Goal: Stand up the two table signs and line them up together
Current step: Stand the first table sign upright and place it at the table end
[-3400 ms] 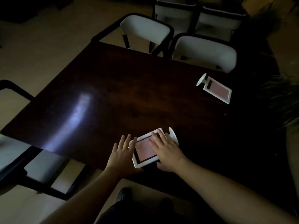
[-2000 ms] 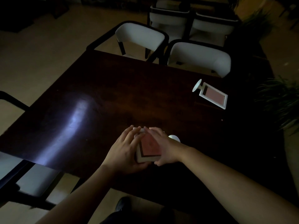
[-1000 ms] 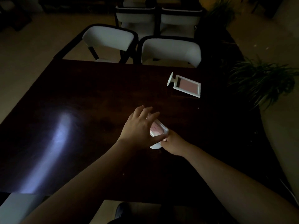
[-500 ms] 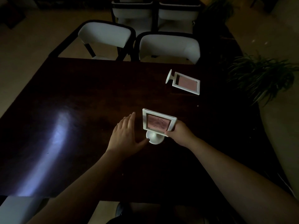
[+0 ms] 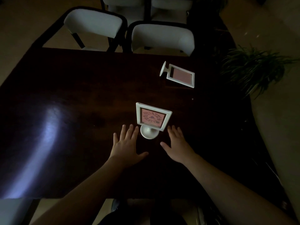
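Observation:
A white-framed table sign with a pink card stands upright on its round base near the middle of the dark wooden table. My left hand lies flat and open just left of the base, apart from it. My right hand lies flat and open just right of the base, holding nothing. The second table sign lies flat at the far right of the table, its round base pointing left.
Two white chairs stand at the table's far edge, with more behind them. A potted plant stands off the table's right side. A bright patch of light falls on the table's left part. The room is dim.
Both hands lifted the near sign from lying flat, turned it upright onto its base, then let go. Both hands now rest open beside it.

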